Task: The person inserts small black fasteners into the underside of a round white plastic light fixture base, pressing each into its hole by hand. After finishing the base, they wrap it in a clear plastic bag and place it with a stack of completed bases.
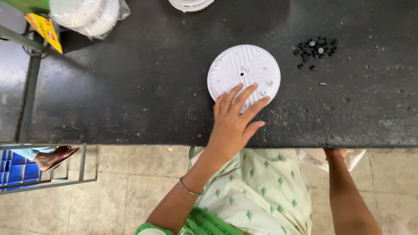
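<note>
A white round disc [244,74] with a ribbed, grooved face and a small hole at its centre lies flat on the dark surface [143,87], a little right of the middle and near the front edge. The left hand [233,122] rests on its near edge, palm down, with the fingers [246,98] spread apart and laid flat across the lower part of the disc rather than closed around it; the thumb side lies on the surface just beside the rim. A thin bangle [190,190] circles that wrist. The right arm [348,196] hangs below the front edge of the surface, and its hand is hidden under the edge by a bit of clear plastic [352,157], so whether those fingers are apart or together cannot be told. To the right of the disc, well apart from it, sits a small heap of black bits [314,48] with a couple of pale ones among them, and a single tiny screw [322,83] lies nearer the front. At the far edge, a stack of white discs [190,4] is partly cut off by the frame, and at the far left more white discs sit in a clear bag [89,17] beside a yellow packet [43,28]. Below the surface, the person's pale green-patterned clothing [257,187] shows over a tiled floor [130,182], and at the left a foot [54,156] of another person rests by a metal frame [82,167] and a blue crate [15,169].
</note>
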{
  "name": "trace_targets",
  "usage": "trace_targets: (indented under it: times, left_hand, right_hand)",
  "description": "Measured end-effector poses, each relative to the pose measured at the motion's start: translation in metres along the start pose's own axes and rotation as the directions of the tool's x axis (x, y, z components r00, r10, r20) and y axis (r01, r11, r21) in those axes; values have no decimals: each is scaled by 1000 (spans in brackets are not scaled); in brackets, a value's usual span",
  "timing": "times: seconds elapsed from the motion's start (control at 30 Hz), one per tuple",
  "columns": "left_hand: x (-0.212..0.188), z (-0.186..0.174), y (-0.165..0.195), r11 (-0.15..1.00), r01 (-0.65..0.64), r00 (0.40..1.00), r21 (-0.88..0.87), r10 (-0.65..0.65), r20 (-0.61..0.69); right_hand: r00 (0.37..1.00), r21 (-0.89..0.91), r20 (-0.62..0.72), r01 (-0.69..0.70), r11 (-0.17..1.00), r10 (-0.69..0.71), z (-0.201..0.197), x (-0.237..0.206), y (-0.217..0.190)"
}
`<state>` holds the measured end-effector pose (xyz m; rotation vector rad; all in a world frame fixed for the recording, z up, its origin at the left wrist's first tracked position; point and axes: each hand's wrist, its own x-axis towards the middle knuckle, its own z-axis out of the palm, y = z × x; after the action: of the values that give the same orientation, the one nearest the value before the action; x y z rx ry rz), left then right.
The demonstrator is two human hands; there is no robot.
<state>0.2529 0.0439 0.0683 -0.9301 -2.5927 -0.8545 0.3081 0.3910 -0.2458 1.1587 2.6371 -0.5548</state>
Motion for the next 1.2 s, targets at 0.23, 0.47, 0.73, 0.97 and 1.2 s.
trace_targets:
  times: [0.23,0.47,0.73,0.97,1.2]
  left_hand:
    - [3,35,-13,997,43,995,57,-38,-89]
    - [11,49,-20,991,64,996,113,-56,-74]
    - [16,54,-22,980,96,995,173,-88,-57]
    - [20,50,-24,986,120,988,116,-108,-106]
    - [36,39,-36,990,122,979,66,-109,-174]
  right_hand:
    - [1000,11,15,14,1000,-14,0,25,-20]
    - [998,9,53,33,999,-34,8,53,-33]
    - [993,20,107,43,999,-45,20,54,-35]
    - [990,5,126,59,998,-59,11,41,-37]
    - [989,-30,128,78,996,-74,-15,18,-47]
